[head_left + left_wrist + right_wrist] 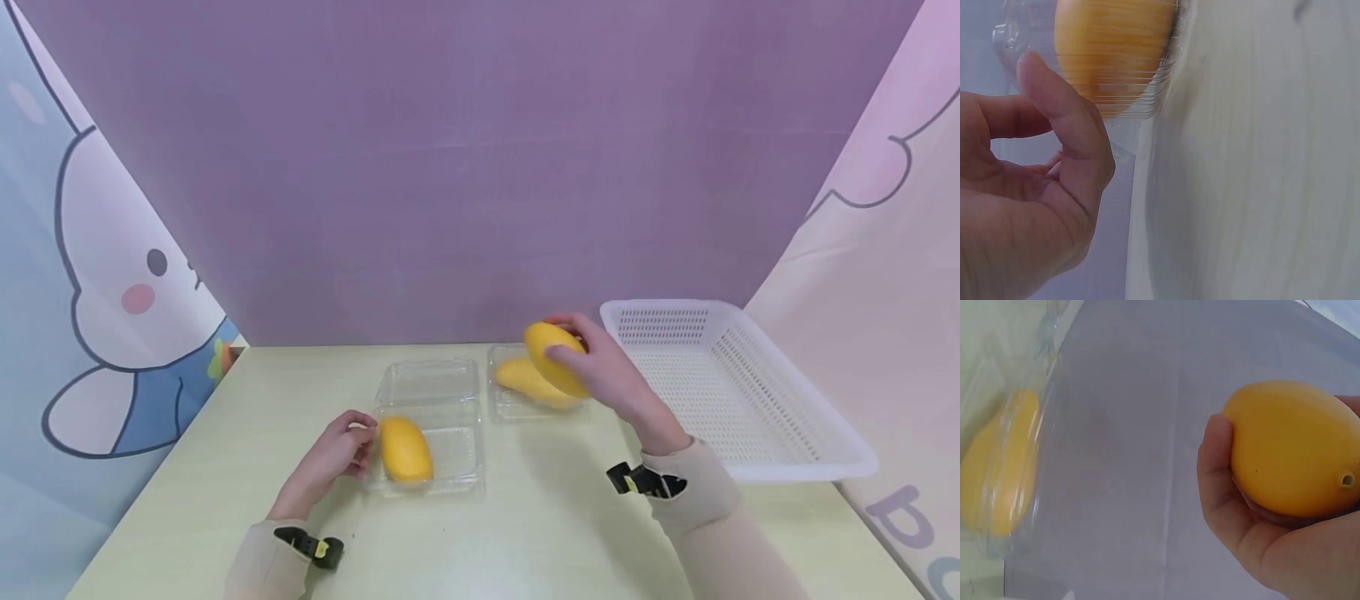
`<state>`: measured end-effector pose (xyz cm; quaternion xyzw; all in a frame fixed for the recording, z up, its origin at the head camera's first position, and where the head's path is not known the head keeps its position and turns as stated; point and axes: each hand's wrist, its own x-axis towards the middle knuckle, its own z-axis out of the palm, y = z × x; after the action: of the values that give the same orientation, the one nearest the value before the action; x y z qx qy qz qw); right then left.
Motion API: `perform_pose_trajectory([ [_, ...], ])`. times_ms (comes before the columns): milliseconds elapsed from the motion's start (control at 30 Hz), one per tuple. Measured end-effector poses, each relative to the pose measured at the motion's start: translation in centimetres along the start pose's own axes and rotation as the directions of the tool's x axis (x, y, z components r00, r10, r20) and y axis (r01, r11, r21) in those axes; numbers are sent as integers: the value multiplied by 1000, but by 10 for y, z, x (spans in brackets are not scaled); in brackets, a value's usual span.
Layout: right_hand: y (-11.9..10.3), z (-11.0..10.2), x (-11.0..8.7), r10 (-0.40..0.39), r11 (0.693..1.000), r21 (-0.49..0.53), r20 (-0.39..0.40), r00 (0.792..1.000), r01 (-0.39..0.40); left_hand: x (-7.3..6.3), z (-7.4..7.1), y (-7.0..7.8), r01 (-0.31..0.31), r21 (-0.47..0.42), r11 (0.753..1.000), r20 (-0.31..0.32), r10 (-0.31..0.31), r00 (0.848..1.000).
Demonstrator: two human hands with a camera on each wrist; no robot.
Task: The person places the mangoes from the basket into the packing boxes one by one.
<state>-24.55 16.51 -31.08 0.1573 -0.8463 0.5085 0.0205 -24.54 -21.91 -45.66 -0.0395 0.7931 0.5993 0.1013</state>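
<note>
My right hand (pixel 611 375) grips a yellow mango (pixel 542 340) in the air, thumb and fingers curled round it; the right wrist view shows the mango (pixel 1294 447) in the hand (pixel 1241 512). Just under it a second mango (pixel 521 379) lies in a clear plastic container (pixel 506 407), blurred in the right wrist view (pixel 997 475). A third mango (pixel 406 450) lies in the nearer clear clamshell container (pixel 457 475), whose lid stands open behind. My left hand (pixel 341 454) rests at that container's left edge, fingers loosely curled, nothing between thumb (pixel 1054 100) and fingers. The mango (pixel 1113 50) sits just beyond the thumb.
A white perforated plastic basket (pixel 795 467) stands at the right on the pale green table (pixel 525 533), right of my right hand. A purple backdrop closes the far edge, and cartoon-printed cloths hang on both sides.
</note>
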Motion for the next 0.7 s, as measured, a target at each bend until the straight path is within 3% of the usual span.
perform_pose_trajectory([
  [167,1,13,0,-50,998,34,-6,999,50,1,0,0,1,2,1000,3,-1,1000],
  [333,2,26,0,-87,996,2,-40,995,88,0,0,0,0,-2,1000,11,0,1000],
  [700,8,61,0,-120,991,38,-113,986,125,0,-1,1,2,-1,1000,13,-2,1000],
])
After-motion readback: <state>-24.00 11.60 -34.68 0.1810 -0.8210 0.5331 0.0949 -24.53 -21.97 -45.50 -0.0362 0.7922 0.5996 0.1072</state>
